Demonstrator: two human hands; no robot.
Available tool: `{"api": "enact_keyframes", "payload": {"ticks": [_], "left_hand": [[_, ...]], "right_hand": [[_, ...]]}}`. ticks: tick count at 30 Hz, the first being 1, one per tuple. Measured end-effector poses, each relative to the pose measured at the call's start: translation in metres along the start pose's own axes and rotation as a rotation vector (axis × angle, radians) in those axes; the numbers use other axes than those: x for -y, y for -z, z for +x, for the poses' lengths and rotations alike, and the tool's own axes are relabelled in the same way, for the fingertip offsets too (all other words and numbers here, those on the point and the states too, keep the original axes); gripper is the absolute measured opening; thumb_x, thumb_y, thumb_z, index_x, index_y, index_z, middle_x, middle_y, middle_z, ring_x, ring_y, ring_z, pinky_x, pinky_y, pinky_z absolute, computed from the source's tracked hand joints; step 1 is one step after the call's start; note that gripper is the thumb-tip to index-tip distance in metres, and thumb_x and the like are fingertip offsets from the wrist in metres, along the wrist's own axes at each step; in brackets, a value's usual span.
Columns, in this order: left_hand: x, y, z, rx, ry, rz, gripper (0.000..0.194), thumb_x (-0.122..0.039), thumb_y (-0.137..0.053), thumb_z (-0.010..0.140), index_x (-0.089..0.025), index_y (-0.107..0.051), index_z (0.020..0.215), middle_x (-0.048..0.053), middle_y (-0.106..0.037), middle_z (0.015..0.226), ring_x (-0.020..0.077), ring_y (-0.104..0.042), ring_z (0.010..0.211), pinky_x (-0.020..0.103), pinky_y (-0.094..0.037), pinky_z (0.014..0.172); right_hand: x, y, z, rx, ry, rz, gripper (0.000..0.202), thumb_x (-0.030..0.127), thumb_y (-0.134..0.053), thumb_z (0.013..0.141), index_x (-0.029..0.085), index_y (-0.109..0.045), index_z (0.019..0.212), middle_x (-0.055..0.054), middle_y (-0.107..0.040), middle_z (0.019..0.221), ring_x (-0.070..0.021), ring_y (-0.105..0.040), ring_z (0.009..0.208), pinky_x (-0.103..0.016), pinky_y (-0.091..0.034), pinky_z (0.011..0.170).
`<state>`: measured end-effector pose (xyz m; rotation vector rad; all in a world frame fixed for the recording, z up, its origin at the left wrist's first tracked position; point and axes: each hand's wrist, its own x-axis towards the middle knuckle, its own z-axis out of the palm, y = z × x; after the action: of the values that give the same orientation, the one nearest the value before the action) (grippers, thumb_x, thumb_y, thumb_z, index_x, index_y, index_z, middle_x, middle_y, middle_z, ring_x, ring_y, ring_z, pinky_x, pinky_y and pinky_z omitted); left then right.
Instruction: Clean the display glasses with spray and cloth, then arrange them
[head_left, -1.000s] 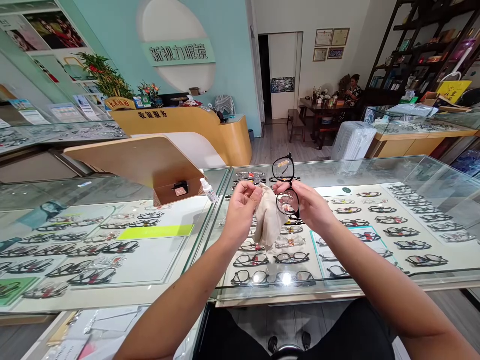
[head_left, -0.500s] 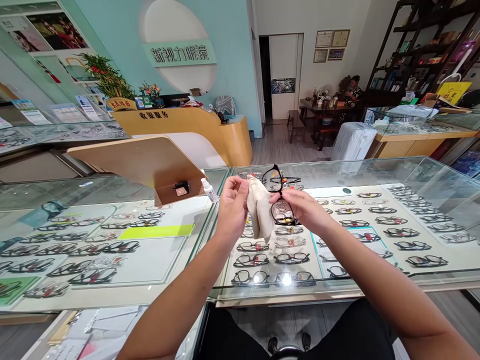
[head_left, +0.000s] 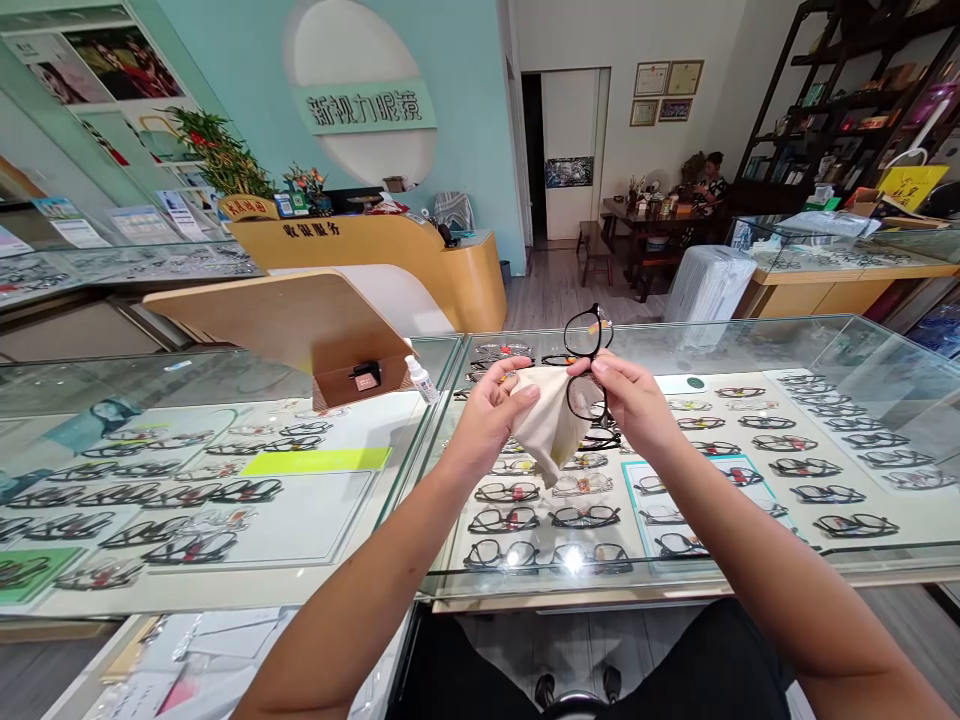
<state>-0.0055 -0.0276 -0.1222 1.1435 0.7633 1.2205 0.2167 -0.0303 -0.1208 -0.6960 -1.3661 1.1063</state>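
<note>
While the main display case spread wide across the foreground, the neighbouring display case lay just beside its left edge, and the yellow reception counter curved away beyond the pair of far edges. Here, on the neighbouring case, a wooden panel leaned back close to the far edge, toward the right corner. Up in the air now, above the main case and nearer its left edge than its right, the left hand had thumb and fingers pinching the upper corner of a pale cloth, which hung in folds toward the right hand. That right hand pinched the black-framed glasses near the bridge, and there they were, turned on their side, one lens above the other, raised over the main case toward its far edge! The cloth overlapped the lower lens in view; whether it touched, one couldn't tell. And among the small stuff, a white spray bottle stood just beside the panel, by the neighbouring case's far right corner.
</note>
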Motion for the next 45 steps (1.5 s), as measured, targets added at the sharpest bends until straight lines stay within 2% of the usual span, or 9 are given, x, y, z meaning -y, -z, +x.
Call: {"api": "enact_keyframes", "payload": {"ticks": [7,10,14,16,18,22,26,31,45], "left_hand": [[-0.004,0.000,-0.006,0.036,-0.411,0.365,0.045,-0.061,-0.091,0.087,-0.021,-0.073,0.077,0.005,-0.069,0.084,0.0209,-0.062,0.081,0.031,-0.050,0.074],[-0.009,-0.006,-0.017,0.212,-0.610,0.477,0.034,-0.056,-0.081,0.096,-0.024,-0.082,0.083,0.012,-0.081,0.096,0.0285,-0.072,0.091,0.041,-0.056,0.085],[-0.007,-0.013,-0.035,0.528,-0.839,0.627,0.022,-0.034,-0.068,0.102,-0.029,-0.089,0.108,0.010,-0.083,0.087,0.0258,-0.073,0.070,0.039,-0.054,0.069],[0.000,-0.015,-0.040,0.496,-0.993,0.673,0.026,-0.026,-0.067,0.101,-0.031,-0.087,0.116,0.008,-0.082,0.087,0.0240,-0.071,0.070,0.037,-0.052,0.066],[0.007,-0.017,-0.041,0.273,-1.065,0.625,0.025,-0.020,-0.067,0.101,-0.031,-0.084,0.116,0.006,-0.078,0.088,0.0229,-0.069,0.076,0.036,-0.053,0.072],[0.019,-0.018,-0.033,-0.087,-0.786,0.422,0.008,-0.029,-0.074,0.105,-0.027,-0.076,0.113,0.007,-0.072,0.103,0.0233,-0.068,0.095,0.035,-0.056,0.087],[0.022,-0.018,-0.021,-0.004,-0.443,0.274,0.037,-0.051,-0.086,0.099,-0.023,-0.071,0.118,0.009,-0.073,0.115,0.0234,-0.070,0.105,0.035,-0.057,0.096],[0.020,-0.017,-0.015,0.056,-0.304,0.189,0.058,-0.057,-0.100,0.082,-0.022,-0.071,0.119,0.010,-0.076,0.118,0.0233,-0.070,0.108,0.033,-0.056,0.096],[0.017,-0.023,-0.020,0.133,0.007,0.097,0.055,-0.057,-0.105,0.072,-0.017,-0.080,0.100,0.003,-0.074,0.089,0.0173,-0.064,0.080,0.028,-0.051,0.074]], "right_hand": [[0.011,-0.004,-0.003,-0.090,0.199,-0.278,0.044,0.065,-0.070,0.107,0.027,-0.089,0.098,-0.004,-0.056,0.092,-0.0249,-0.054,0.092,-0.041,-0.044,0.091],[0.012,-0.011,-0.006,-0.137,0.236,-0.298,0.047,0.068,-0.068,0.107,0.027,-0.089,0.099,-0.005,-0.057,0.093,-0.0251,-0.054,0.092,-0.042,-0.045,0.092],[0.008,-0.014,-0.009,-0.129,0.245,-0.250,0.043,0.065,-0.068,0.109,0.028,-0.089,0.102,-0.004,-0.057,0.095,-0.0247,-0.055,0.095,-0.041,-0.045,0.093],[0.006,-0.013,-0.009,-0.093,0.215,-0.193,0.040,0.064,-0.069,0.109,0.029,-0.090,0.105,-0.005,-0.059,0.098,-0.0256,-0.056,0.100,-0.041,-0.045,0.097],[0.004,-0.012,-0.010,-0.054,0.156,-0.112,0.039,0.065,-0.070,0.108,0.031,-0.090,0.109,-0.006,-0.062,0.105,-0.0268,-0.057,0.106,-0.042,-0.045,0.103],[0.004,-0.013,-0.011,0.002,0.045,0.024,0.040,0.067,-0.075,0.103,0.032,-0.090,0.109,-0.007,-0.065,0.115,-0.0277,-0.058,0.107,-0.044,-0.049,0.107],[0.006,-0.015,-0.013,0.048,0.005,0.038,0.040,0.069,-0.078,0.100,0.031,-0.091,0.108,-0.007,-0.065,0.109,-0.0282,-0.059,0.105,-0.045,-0.050,0.108],[0.006,-0.015,-0.014,0.117,-0.004,0.036,0.040,0.069,-0.078,0.101,0.032,-0.090,0.107,-0.007,-0.066,0.110,-0.0309,-0.059,0.116,-0.048,-0.045,0.114],[-0.004,-0.023,-0.016,0.122,-0.004,0.110,0.034,0.064,-0.076,0.105,0.034,-0.091,0.113,-0.007,-0.074,0.131,-0.0297,-0.061,0.134,-0.044,-0.044,0.120]]}}
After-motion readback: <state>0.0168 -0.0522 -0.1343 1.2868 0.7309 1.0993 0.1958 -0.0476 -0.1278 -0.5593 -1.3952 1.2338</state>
